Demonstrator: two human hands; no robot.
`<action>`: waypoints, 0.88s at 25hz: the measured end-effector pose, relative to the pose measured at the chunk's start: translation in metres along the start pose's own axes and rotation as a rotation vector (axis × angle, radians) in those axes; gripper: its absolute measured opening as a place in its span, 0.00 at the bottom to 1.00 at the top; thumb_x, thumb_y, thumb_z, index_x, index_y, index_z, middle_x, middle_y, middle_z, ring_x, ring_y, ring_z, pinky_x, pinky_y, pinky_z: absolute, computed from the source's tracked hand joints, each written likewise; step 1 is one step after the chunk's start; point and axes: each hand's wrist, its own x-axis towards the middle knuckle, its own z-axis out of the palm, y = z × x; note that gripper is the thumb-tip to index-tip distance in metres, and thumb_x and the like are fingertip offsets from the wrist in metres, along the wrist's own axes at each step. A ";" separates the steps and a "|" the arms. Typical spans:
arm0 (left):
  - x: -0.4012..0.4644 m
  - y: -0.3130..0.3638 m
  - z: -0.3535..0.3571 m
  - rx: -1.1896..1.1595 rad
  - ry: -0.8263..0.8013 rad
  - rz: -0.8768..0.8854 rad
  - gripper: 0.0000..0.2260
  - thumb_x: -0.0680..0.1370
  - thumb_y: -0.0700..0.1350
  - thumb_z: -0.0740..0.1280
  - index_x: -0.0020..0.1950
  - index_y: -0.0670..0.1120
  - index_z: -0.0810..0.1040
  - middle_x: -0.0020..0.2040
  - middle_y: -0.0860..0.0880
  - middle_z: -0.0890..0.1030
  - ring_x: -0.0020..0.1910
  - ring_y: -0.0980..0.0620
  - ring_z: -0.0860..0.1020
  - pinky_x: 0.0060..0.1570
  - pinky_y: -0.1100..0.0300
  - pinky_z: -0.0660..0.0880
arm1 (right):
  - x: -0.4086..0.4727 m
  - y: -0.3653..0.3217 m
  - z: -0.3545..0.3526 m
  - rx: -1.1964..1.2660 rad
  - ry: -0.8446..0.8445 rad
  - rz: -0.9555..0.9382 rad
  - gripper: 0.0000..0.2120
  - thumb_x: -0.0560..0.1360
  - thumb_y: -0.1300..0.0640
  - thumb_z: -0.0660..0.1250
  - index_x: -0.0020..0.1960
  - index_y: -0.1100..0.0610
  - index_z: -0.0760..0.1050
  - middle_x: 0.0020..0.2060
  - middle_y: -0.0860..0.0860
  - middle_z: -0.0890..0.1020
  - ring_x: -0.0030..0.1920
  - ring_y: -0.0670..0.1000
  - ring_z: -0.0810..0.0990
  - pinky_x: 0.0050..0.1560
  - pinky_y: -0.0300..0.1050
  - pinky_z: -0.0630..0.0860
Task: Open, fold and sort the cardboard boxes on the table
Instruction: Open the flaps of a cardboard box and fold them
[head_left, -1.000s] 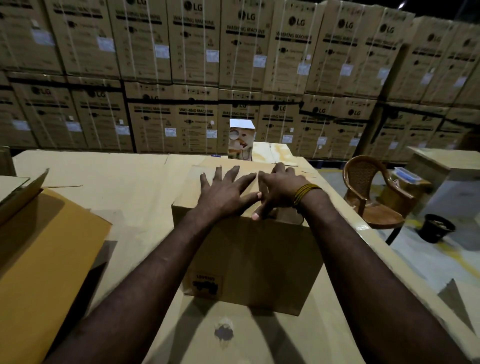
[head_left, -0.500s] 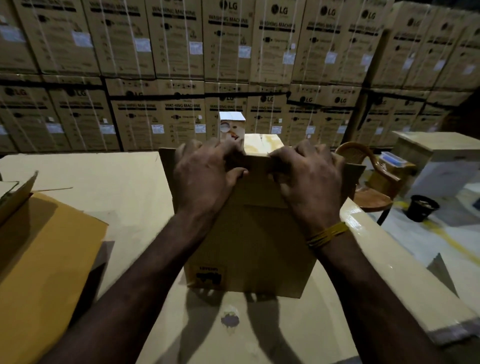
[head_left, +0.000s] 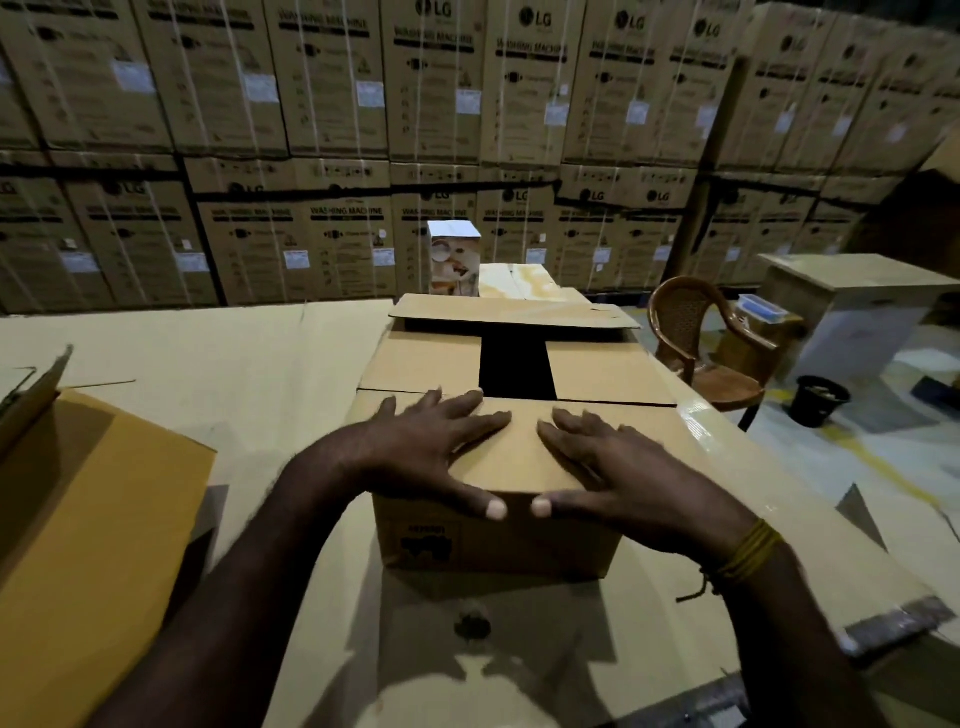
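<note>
Warehouse table: left hand and right hand flat, fingers spread, on box flap (light, bendy; probably best gripped at edges).

Dim, warm lighting throughout. Overhead light casts soft arm shadows on the table near its front edge. Glare streak on the table's right edge. Wide-angle bending at frame borders; background cartons slightly blurred.
</note>
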 end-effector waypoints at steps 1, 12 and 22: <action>0.005 -0.004 0.005 -0.027 0.013 0.005 0.46 0.65 0.75 0.60 0.78 0.65 0.44 0.80 0.55 0.37 0.78 0.44 0.37 0.73 0.33 0.39 | 0.005 0.003 0.006 0.037 -0.010 0.003 0.41 0.73 0.33 0.60 0.79 0.45 0.49 0.79 0.46 0.45 0.79 0.51 0.45 0.77 0.54 0.47; 0.047 -0.008 0.067 0.049 0.783 -0.239 0.42 0.68 0.70 0.69 0.77 0.64 0.53 0.80 0.55 0.55 0.79 0.48 0.51 0.74 0.36 0.38 | 0.045 0.014 0.063 -0.161 0.368 0.181 0.46 0.76 0.42 0.66 0.77 0.38 0.33 0.79 0.47 0.38 0.78 0.54 0.35 0.75 0.64 0.40; 0.058 -0.008 0.070 0.006 0.871 -0.273 0.33 0.70 0.72 0.61 0.73 0.63 0.64 0.77 0.55 0.64 0.77 0.48 0.59 0.74 0.38 0.42 | 0.064 0.029 0.057 -0.009 0.579 0.163 0.25 0.80 0.39 0.44 0.77 0.38 0.54 0.77 0.47 0.60 0.79 0.52 0.51 0.75 0.62 0.39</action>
